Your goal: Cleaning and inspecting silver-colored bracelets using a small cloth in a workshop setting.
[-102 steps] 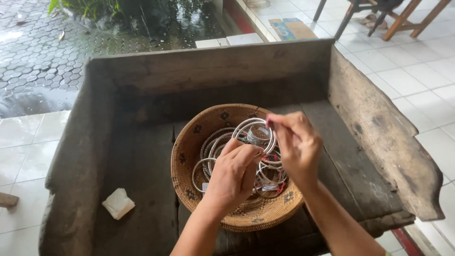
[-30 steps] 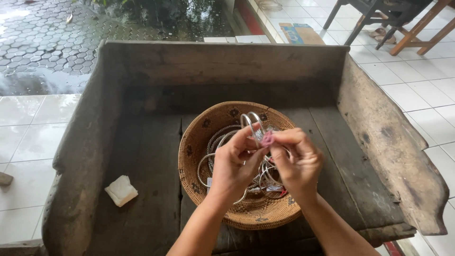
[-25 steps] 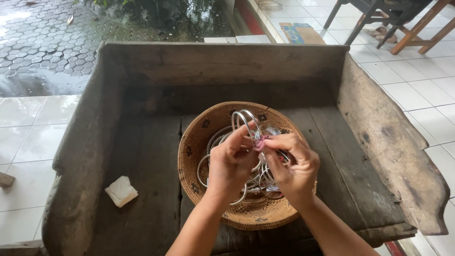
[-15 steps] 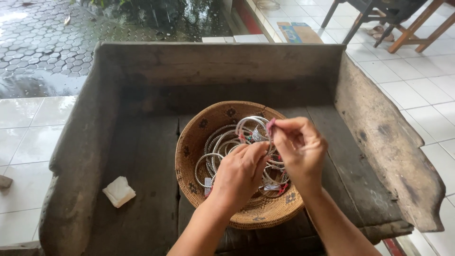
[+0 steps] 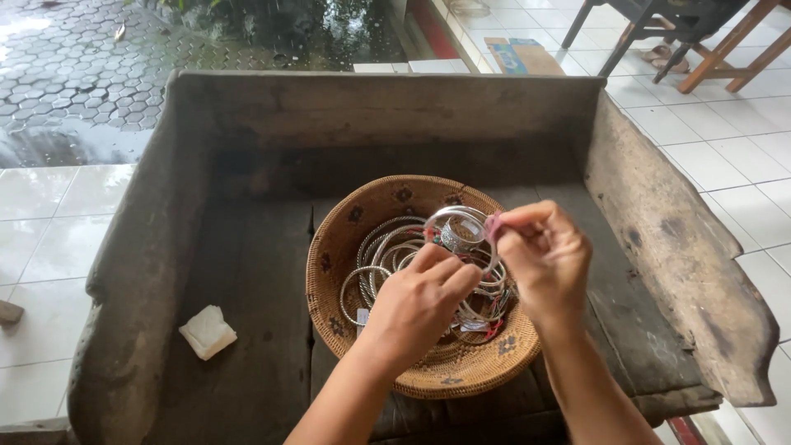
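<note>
Both hands are now lifting higher over the woven basket [image 5: 346, 247]: left hand [image 5: 416, 305] and right hand [image 5: 544, 259] pinching one silver bangle [image 5: 461, 231] by its pink tag.

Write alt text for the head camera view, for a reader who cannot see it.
Two hands, the left hand and the right hand, hold a silver bangle with a pink tag over a round woven basket filled with more silver bangles. The basket sits in a worn wooden trough beside a crumpled white cloth.

A silver bangle [image 5: 461, 231] is pinched upright above more bangles [image 5: 387, 259] heaped in the woven basket [image 5: 346, 239].
</note>
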